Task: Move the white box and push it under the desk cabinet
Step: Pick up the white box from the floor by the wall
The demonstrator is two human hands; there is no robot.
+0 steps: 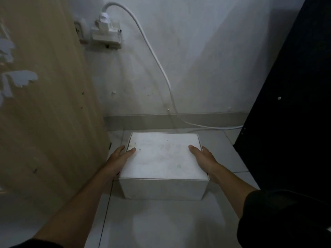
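A white box (163, 163) sits on the pale tiled floor, in the gap between a light wooden panel and a black panel. My left hand (119, 158) grips its left side, thumb lying on the lid. My right hand (203, 159) grips the right side the same way. The fingers of both hands are hidden behind the box's sides. The box's far edge lies a short way from the wall's skirting.
A light wooden cabinet side (44, 104) stands at the left, a black panel (290, 104) at the right. On the back wall a white adapter (106, 34) sits in a socket, and its white cable (161, 68) runs down along the floor behind the box.
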